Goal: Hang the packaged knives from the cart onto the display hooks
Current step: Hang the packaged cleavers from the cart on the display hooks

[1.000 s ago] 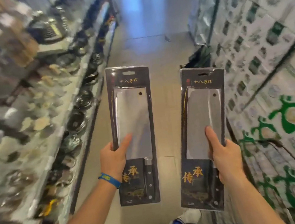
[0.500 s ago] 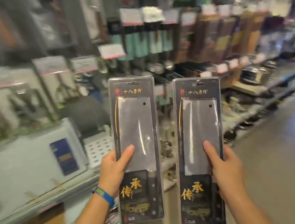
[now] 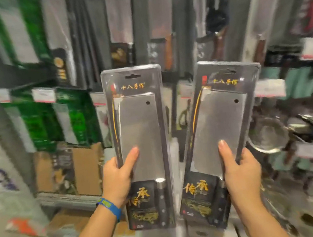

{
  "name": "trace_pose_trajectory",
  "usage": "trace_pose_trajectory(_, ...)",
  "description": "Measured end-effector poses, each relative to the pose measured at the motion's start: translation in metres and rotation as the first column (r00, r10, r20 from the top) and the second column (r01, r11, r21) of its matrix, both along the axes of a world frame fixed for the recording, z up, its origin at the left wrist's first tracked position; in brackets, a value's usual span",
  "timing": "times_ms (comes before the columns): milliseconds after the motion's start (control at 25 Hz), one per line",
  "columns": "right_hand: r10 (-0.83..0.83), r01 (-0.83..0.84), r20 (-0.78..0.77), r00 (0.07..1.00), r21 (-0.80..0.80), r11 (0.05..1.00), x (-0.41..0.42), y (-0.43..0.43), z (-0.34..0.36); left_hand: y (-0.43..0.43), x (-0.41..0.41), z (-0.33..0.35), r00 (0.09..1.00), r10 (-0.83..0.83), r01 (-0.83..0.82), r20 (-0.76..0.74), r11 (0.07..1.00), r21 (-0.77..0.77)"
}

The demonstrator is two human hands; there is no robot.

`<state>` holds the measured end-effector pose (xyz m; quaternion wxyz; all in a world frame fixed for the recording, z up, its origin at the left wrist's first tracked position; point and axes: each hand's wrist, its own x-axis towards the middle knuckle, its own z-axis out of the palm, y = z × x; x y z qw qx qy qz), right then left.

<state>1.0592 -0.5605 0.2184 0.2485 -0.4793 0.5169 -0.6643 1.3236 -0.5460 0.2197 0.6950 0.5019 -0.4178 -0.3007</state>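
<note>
The left hand, wearing a blue wristband, grips the left package by its lower left edge: the thumb lies flat on the front over the blade, and the other fingers are curled behind, out of sight. The pack stands upright, and its hang slot is well above the thumb tip. The right package leans slightly rightward; the right hand grips its lower right edge in the same manner, thumb in front and fingers hidden behind. Beyond both sets of fingertips, higher up, hang the blurred display packs; individual hooks cannot be made out. Judged step: carry is complete and presentation to the display is in hand. The next move calls for raising one pack, aligning its slot with a free hook and sliding it on, one hand at a time.
</note>
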Motion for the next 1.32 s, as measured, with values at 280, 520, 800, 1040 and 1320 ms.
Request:
trace_pose_trajectory(280, 0.143, -0.161, -0.113, 0.983, -0.172, 0.972, 0.055, -0.116, 0.090, -0.060, 0.044, 0.084, 0.957, 0.288, -0.275, 0.046, 0.943, -0.190)
trace_pose_trajectory(520, 0.198, -0.248, -0.203, 0.959, -0.263, 0.932, 0.101, -0.162, 0.142, -0.091, 0.065, 0.121, 0.938, 0.345, -0.334, 0.012, 0.917, -0.219)
trace_pose_trajectory(800, 0.176, -0.237, -0.214, 0.961, -0.307, 0.922, 0.139, -0.188, 0.179, -0.136, 0.110, 0.153, 0.942, 0.335, -0.332, -0.009, 0.929, -0.163)
trace_pose_trajectory(1040, 0.049, -0.114, -0.201, 0.978, -0.327, 0.938, 0.165, -0.213, 0.206, -0.185, 0.150, 0.183, 0.934, 0.340, -0.307, 0.109, 0.921, -0.238)
trace_pose_trajectory(1320, -0.174, 0.093, -0.156, 0.972, -0.428, 0.899, 0.189, -0.223, 0.229, -0.225, 0.195, 0.210, 0.924, 0.301, -0.211, 0.235, 0.915, -0.343)
